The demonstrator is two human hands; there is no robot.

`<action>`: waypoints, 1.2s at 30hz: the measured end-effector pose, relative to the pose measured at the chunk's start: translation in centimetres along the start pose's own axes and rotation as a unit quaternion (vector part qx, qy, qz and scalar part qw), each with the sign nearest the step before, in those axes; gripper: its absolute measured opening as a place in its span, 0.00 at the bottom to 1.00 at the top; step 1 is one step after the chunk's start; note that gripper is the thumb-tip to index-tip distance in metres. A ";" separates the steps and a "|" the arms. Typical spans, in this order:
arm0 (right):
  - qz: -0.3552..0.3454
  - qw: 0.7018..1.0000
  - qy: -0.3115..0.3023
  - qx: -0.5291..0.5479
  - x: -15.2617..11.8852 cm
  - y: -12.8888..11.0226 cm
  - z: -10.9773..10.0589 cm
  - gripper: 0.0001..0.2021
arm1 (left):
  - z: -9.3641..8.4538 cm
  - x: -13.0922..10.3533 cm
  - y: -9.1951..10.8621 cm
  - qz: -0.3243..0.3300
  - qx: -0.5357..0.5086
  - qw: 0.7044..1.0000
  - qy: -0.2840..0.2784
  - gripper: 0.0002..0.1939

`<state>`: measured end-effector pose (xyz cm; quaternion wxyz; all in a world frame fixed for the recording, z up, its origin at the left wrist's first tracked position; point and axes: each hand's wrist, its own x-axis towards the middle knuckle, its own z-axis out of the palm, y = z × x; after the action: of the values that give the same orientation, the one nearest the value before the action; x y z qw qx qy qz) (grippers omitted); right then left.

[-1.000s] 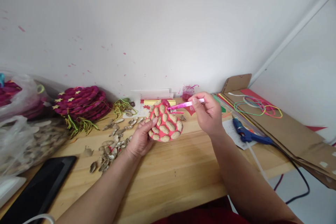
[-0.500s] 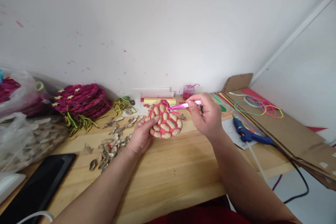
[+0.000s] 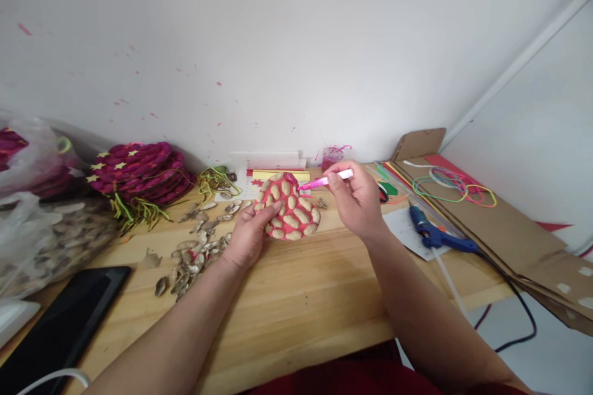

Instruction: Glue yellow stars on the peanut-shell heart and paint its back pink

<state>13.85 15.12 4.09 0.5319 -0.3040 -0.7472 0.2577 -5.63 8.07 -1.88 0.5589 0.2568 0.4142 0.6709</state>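
My left hand grips a round red disc covered with peanut shells by its left side, thumb on the front. The disc is tilted up above the table. At its top a patch of shells is coated in wet-looking magenta paint. My right hand is closed around a slim paintbrush with a white handle and pink-stained front part. Its tip meets the disc's upper right edge, by the painted shells. Behind the brush stands a clear cup of magenta paint.
Loose peanut shells lie left of my hands, near a black phone and a bag of shells. Painted magenta discs are stacked behind. Rightward are a blue glue gun, coloured cords and cardboard.
My right hand and the brush have shifted slightly left, and the handle now slants up more. The disc stays in my left hand. The whole view has shifted a little.
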 end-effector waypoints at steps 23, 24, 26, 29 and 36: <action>-0.096 0.989 -0.008 -0.109 0.0 -1.0 -0.4 0.05 | -0.2 0.0 -0.3 0.010 0.027 1.000 -0.002 0.15; -0.094 0.990 -0.005 -0.102 0.0 -0.9 -0.4 0.05 | -0.2 0.0 -0.3 0.011 0.030 0.999 -0.001 0.16; -0.089 0.992 -0.005 -0.088 0.0 -0.8 -0.4 0.05 | -0.3 0.0 -0.3 0.014 0.039 0.999 -0.003 0.16; -0.090 0.992 -0.020 -0.091 0.1 -0.8 -0.3 0.05 | -0.3 -0.1 -0.3 0.016 0.058 0.998 -0.011 0.17; -0.102 0.989 -0.014 -0.104 0.0 -0.7 -0.2 0.04 | -0.2 -0.4 0.0 0.039 0.142 0.989 -0.011 0.20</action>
<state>13.86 14.65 4.69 0.5102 -0.2763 -0.8045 0.1271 -5.67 7.62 -1.89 0.4950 0.3571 0.4887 0.6234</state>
